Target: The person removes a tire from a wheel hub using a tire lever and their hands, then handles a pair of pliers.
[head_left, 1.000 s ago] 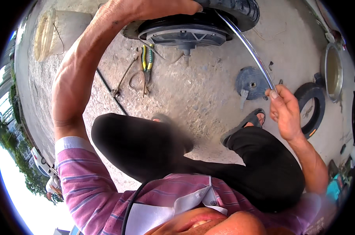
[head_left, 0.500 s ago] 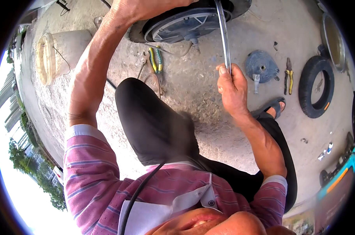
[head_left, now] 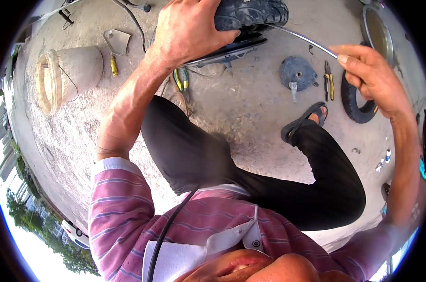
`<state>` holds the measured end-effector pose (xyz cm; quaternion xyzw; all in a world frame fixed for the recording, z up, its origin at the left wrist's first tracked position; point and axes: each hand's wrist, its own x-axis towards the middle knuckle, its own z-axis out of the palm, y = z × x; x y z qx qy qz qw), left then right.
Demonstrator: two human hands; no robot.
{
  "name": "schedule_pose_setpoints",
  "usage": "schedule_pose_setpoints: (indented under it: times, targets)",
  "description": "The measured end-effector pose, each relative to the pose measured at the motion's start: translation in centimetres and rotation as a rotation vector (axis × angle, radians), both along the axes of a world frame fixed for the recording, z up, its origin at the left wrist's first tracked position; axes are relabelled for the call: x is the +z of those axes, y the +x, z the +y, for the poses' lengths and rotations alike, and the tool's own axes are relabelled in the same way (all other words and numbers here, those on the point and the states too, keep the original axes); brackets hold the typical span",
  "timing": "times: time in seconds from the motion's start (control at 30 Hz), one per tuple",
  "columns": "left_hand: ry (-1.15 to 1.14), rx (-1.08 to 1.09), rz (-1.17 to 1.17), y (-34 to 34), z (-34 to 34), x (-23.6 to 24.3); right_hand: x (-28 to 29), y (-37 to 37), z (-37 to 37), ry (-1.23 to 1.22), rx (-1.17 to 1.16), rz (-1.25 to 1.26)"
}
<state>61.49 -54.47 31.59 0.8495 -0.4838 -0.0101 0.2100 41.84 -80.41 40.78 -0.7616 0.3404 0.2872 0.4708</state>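
A dark, dusty tire sits at the top of the view, over a wheel with a metal hub cover. My left hand grips the tire's left side, its thumb pressed against the tread; the other fingers are partly cut off by the upper edge. Held in my right hand is a long, shiny tire lever. Its far tip meets the tire beside the rim, where the exact contact is hidden. The fingers of my right hand are closed round the near end.
On the concrete lie a round brake plate, yellow-handled pliers, a loose tire and a metal rim. Green-yellow pliers lie below the wheel. A whitish bucket lies tipped at left, near a yellow-handled screwdriver.
My right hand has swung outward to the right and up, turning the lever from nearly upright to a slant. The tire's tread has come into view, with my left hand lower on it.
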Motion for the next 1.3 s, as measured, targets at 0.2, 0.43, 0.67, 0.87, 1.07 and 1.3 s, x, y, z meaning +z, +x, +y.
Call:
schedule_pose_setpoints:
  times: [0.2,0.43,0.67,0.87,1.07,1.3]
  targets:
    - [0.083,0.078,0.030,0.0,0.7,0.4,-0.6,-2.5,0.8,0.156,-0.146,-0.491]
    - [0.069,0.024,0.035,-0.4,0.6,0.3,-8.0,1.0,4.8,-0.258,-0.398,-1.235]
    - [0.092,-0.005,-0.001,-0.1,0.9,0.1,-6.5,5.0,5.2,0.678,-0.507,-1.123]
    - [0.101,-0.048,0.026,-0.4,0.9,-0.3,-3.6,10.1,3.3,0.604,-0.461,-0.780]
    - [-0.022,-0.155,-0.049,-2.9,1.7,-1.8,-5.5,10.4,3.8,0.630,-0.437,-0.631]
    - [0.045,-0.138,0.004,-3.2,1.8,-1.4,-5.7,8.2,5.0,0.563,-0.582,-0.742]
